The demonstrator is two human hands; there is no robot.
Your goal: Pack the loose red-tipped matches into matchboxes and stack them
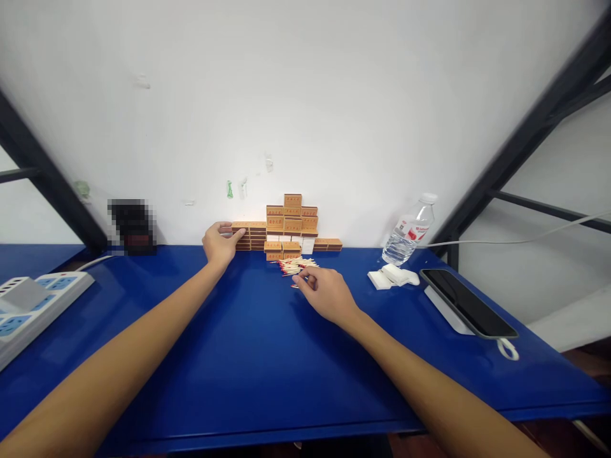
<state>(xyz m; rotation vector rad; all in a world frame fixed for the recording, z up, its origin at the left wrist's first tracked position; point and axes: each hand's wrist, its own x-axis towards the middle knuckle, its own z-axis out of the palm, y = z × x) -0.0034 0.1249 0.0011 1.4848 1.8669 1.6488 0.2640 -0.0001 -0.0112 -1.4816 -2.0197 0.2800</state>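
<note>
My left hand [219, 245] grips the left end of a low stack of matchboxes [258, 236], thumb on the front and fingers at the top and far side. My right hand [329, 292] is closed in a pinch just in front of a loose pile of red-tipped matches [294, 264]. A single match [294, 286] shows right by those fingertips; whether they hold it I cannot tell. Behind the pile, more matchboxes rise in a stepped stack [292, 224] against the wall, with white pieces [308, 245] low in it. Two matchboxes [282, 250] stand in front.
A tilted water bottle [408, 232] leans by the wall at right, near white pieces [394, 276] and a phone [468, 302] on a white block. At left are a power strip [48, 299] and a pixelated dark object [132, 226]. Dark metal frames slope at both sides.
</note>
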